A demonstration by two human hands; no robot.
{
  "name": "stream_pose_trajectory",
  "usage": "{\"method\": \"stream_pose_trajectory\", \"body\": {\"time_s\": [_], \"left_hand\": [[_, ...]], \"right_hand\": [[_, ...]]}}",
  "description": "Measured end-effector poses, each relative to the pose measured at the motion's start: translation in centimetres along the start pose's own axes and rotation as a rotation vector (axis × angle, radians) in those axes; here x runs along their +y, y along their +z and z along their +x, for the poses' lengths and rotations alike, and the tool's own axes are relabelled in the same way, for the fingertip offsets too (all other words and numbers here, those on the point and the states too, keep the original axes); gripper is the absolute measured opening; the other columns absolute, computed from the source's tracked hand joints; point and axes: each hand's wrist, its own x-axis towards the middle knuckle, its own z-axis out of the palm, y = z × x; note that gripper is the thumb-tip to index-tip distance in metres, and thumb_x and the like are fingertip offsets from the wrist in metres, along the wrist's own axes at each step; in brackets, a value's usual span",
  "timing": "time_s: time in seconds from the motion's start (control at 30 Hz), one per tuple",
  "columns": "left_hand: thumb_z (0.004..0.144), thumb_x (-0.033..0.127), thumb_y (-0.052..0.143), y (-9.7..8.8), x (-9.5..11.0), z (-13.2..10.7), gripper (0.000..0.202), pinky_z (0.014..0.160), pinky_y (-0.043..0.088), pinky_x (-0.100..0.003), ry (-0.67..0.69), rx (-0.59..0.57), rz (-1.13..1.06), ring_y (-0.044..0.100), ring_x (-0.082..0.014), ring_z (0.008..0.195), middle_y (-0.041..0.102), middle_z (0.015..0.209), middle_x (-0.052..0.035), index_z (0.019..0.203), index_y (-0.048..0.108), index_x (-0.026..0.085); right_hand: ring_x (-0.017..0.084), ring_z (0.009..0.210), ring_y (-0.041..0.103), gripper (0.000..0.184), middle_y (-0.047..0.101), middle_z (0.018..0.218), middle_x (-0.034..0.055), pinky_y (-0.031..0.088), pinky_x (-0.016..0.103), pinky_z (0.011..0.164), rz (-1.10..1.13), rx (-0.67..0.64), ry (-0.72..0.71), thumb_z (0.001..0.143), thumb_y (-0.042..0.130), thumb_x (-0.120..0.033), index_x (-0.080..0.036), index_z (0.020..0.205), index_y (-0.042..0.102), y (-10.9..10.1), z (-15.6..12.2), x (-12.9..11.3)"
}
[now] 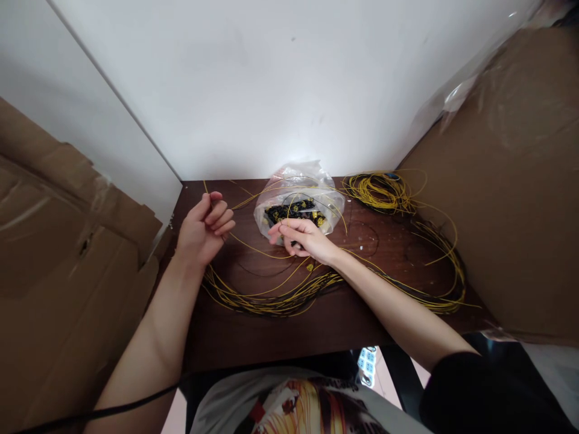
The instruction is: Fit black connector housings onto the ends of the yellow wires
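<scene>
My left hand [205,224] is raised over the left side of the table, fingers curled, with thumb and index finger pinching a yellow wire [205,186]. In front of the clear plastic bag [335,208], my right hand [304,237] has its fingertips pinched on a thin wire [288,211]. Something small and black shows under its fingers, too hidden to name. Inside the open bag are many small black and yellow parts [294,209]. Below my hands lies a long bundle of yellow and black wires [271,304]. A small yellow piece [310,267] rests by my right wrist.
At the back right sits a coil of yellow and black wire [377,191]. Cardboard boxes stand left [67,271] and right [511,181] of the dark brown table [226,343]. A white wall [280,90] rises behind it. Beneath the front edge is a power strip [367,365].
</scene>
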Motion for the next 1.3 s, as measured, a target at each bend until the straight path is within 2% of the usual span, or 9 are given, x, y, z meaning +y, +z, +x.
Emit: {"method": "stream_pose_trajectory", "body": {"time_s": [0.17,0.3,0.53,0.63,0.77,0.87,0.93,1.13,1.3], "left_hand": [[0.087,0.024,0.048,-0.2,-0.4,0.1,0.019,0.035,0.019,-0.014,0.092,0.022,0.18,0.023,-0.0041,0.039,0.024,0.047,0.0073,0.075,0.059,0.013],[0.08,0.026,0.058,0.3,-1.5,0.0,0.015,0.035,0.016,-0.014,0.115,0.019,0.39,0.021,-0.0028,0.039,0.025,0.046,0.008,0.074,0.059,0.012],[0.077,0.036,0.061,0.8,-2.5,-0.4,0.025,0.037,0.016,-0.015,0.052,-0.007,0.564,0.021,-0.0026,0.039,0.025,0.047,0.0077,0.072,0.062,0.011],[0.08,0.043,0.055,0.5,-2.6,-0.2,0.035,0.036,0.016,-0.017,0.075,0.016,0.614,0.022,-0.0038,0.039,0.027,0.046,0.0065,0.069,0.063,0.011],[0.084,0.039,0.047,-0.5,-2.6,0.2,0.035,0.04,0.025,-0.018,0.29,0.173,0.873,0.033,-0.0061,0.043,0.041,0.051,0.0023,0.072,0.065,0.012],[0.081,0.029,0.053,-1.2,-2.6,0.5,0.021,0.054,0.038,-0.019,0.519,0.318,1.076,0.05,-0.01,0.062,0.057,0.072,-0.0021,0.091,0.065,0.016],[0.078,0.023,0.057,-1.4,-2.7,0.5,0.027,0.067,0.042,-0.022,0.643,0.369,1.157,0.054,-0.0136,0.078,0.059,0.09,-0.0044,0.104,0.061,0.018],[0.078,0.015,0.056,-1.0,-2.7,-0.1,0.049,0.097,0.034,-0.036,0.837,0.338,1.308,0.042,-0.0229,0.113,0.045,0.124,-0.0108,0.125,0.044,0.02],[0.081,0.017,0.052,0.0,-2.7,-0.6,0.028,0.104,0.025,-0.039,0.867,0.218,1.39,0.04,-0.024,0.115,0.051,0.118,-0.0093,0.108,0.058,0.02]], "right_hand": [[0.007,0.051,0.054,0.032,0.066,0.087,0.0069,0.03,0.013,0.031,0.066,0.017,0.01,0.083,0.052,-0.043,-0.015,0.092,0.063,-0.1,0.1,0.2],[0.011,0.062,0.057,0.037,0.064,0.078,0.007,0.045,0.02,0.044,0.153,0.117,-0.051,0.081,0.053,-0.047,-0.012,0.079,0.065,-0.1,0.4,0.3],[0.003,0.043,0.031,0.035,0.03,0.05,-0.0066,0.026,0.017,0.04,0.043,0.256,-0.153,0.084,0.052,-0.044,-0.014,0.079,0.07,-0.3,0.4,0.3],[0.002,0.04,0.028,0.036,0.032,0.051,-0.0069,0.017,0.017,0.036,0.062,0.243,-0.102,0.082,0.053,-0.047,-0.014,0.083,0.069,-0.4,0.3,0.3],[0.0,0.036,0.029,0.033,0.046,0.057,-0.0052,0.016,0.016,0.032,0.134,0.229,-0.059,0.079,0.058,-0.046,-0.014,0.082,0.067,-0.4,0.3,0.1],[0.001,0.037,0.039,0.029,0.053,0.061,-0.004,0.029,0.015,0.032,0.153,0.255,-0.044,0.074,0.064,-0.043,-0.014,0.082,0.065,-0.3,0.3,0.0],[0.003,0.04,0.047,0.028,0.056,0.061,-0.0032,0.039,0.015,0.036,0.173,0.263,-0.039,0.071,0.067,-0.04,-0.014,0.081,0.064,-0.2,0.3,0.0],[0.008,0.048,0.057,0.025,0.061,0.062,-0.0004,0.05,0.02,0.046,0.194,0.224,-0.044,0.068,0.071,-0.033,-0.012,0.077,0.064,0.0,0.4,0.1],[0.008,0.047,0.056,0.022,0.06,0.058,-0.0009,0.049,0.02,0.045,0.157,0.207,-0.088,0.07,0.07,-0.031,-0.012,0.077,0.064,0.0,0.4,0.4]]}}
